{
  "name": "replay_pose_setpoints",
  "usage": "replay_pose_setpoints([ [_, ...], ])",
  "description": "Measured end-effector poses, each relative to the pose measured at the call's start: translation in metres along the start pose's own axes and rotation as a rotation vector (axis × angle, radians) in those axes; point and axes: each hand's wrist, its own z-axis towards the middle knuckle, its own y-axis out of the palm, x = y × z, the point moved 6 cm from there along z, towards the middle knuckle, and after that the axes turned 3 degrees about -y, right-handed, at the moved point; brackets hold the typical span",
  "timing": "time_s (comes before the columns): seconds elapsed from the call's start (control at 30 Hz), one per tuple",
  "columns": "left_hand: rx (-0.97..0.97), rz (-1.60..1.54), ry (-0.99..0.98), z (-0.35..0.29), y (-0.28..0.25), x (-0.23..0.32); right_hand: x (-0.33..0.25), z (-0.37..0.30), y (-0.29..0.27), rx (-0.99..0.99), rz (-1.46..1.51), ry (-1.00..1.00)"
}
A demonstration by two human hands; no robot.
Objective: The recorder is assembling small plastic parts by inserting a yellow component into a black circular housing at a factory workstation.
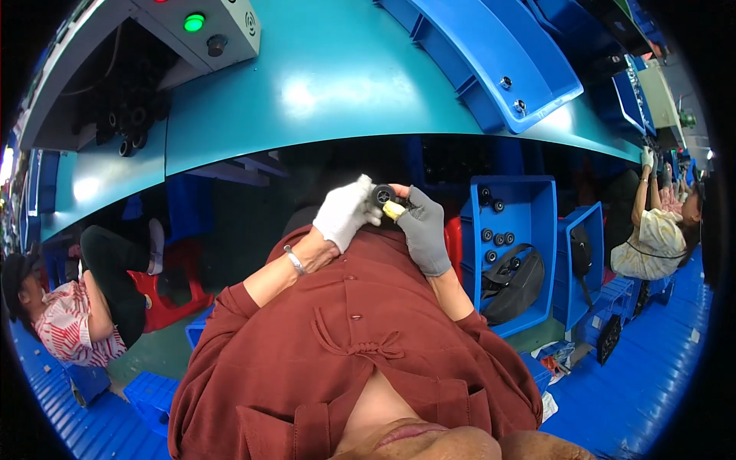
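In front of my body, just below the table's near edge, I hold a small black wheel [382, 196] with a grey spoked hub. My left hand [342, 212], in a white glove, closes on it from the left side. From the right, my right hand [426, 231] is closed against the wheel too; it wears a grey glove with bare fingertips and yellow wrapping on the thumb. A dark part shows between the right thumb and index finger, too small to make out. The left fingertips are partly hidden behind the wheel.
A blue bin [549, 253] at my right holds several black wheels and a black bag [518, 288]. Another blue bin [571, 87] stands on the green table [307, 84]. At upper left, a machine [244, 34] overhangs more wheels [132, 126]. People sit on both sides.
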Motion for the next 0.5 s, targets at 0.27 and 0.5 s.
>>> replay_pose_setpoints([
  [0.27,0.084,0.295,0.108,-0.015,0.006,0.009,0.010,-0.003,-0.001,0.009,0.128,0.045],
  [0.5,0.071,0.475,0.149,-0.017,0.007,0.013,0.012,-0.006,-0.003,0.003,0.156,0.059],
])
